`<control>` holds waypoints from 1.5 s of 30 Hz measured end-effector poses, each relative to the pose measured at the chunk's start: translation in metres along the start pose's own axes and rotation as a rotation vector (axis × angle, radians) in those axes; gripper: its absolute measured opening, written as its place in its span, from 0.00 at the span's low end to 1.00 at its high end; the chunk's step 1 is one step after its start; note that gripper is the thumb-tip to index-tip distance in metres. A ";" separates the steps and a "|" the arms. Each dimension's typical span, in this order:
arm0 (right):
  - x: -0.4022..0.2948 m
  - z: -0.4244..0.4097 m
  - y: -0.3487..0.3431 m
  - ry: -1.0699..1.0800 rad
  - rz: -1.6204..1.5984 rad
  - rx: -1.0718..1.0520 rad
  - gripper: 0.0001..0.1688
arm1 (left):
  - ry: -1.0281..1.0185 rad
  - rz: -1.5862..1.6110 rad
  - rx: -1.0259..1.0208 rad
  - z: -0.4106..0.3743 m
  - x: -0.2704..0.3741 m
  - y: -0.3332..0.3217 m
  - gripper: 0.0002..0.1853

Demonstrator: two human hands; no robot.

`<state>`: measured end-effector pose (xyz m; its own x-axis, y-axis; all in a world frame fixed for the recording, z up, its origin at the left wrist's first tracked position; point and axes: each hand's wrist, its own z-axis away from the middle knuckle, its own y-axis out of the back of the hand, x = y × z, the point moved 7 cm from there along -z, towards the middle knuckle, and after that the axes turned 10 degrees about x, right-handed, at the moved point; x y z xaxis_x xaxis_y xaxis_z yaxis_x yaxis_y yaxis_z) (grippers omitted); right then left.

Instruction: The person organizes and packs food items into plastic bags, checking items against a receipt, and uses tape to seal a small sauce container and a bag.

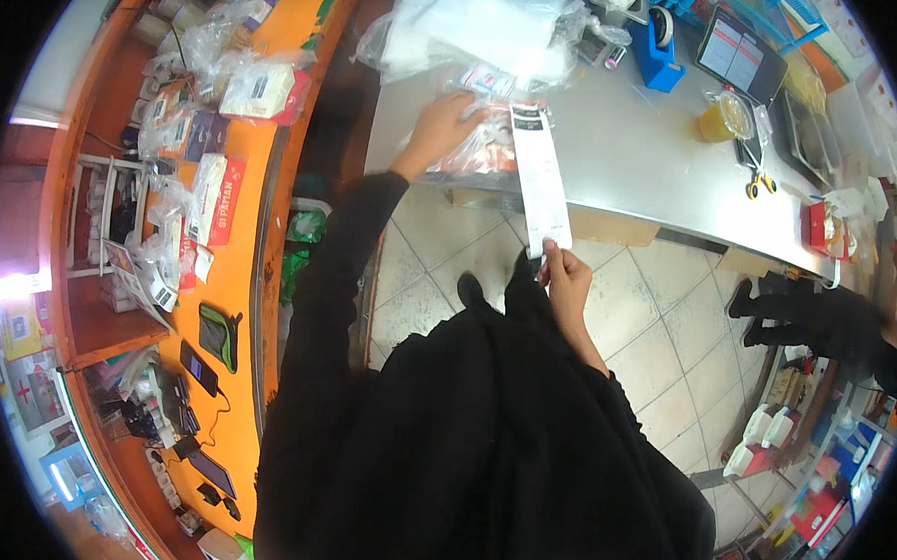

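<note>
A long white paper receipt with printed writing hangs over the near edge of the steel worktable. My right hand pinches its lower end between thumb and fingers, above the floor. The receipt's top end lies against a clear plastic bag with reddish contents that I cannot make out. My left hand rests on the left side of this bag with fingers bent; whether they grip the plastic is hidden. Just beyond lie a small printed packet and a stack of clear plastic bags.
Across the worktable stand a blue tape dispenser, a tablet, a cup of yellow drink and yellow-handled scissors. An orange counter on the left bears bagged boxes and a phone. Another person stands at right.
</note>
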<state>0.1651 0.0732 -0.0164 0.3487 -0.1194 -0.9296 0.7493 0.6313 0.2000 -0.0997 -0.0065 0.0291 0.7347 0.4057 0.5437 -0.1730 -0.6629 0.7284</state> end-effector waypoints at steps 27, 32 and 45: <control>-0.130 -0.144 -0.007 1.286 0.206 -0.316 0.08 | 1.281 2.408 0.275 0.019 0.107 0.008 0.09; -0.122 -0.219 0.023 0.777 0.305 -0.022 0.06 | 1.054 2.317 0.252 -0.027 0.046 -0.038 0.09; -0.330 -0.224 -0.285 1.041 0.395 -0.393 0.07 | -0.312 0.912 -0.385 -0.124 -0.041 0.125 0.11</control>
<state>-0.2896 0.1038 0.1639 -0.2459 0.7045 -0.6658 0.4039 0.6989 0.5903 -0.2328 -0.0284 0.1498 0.3473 -0.3662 0.8633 -0.9060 -0.3685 0.2081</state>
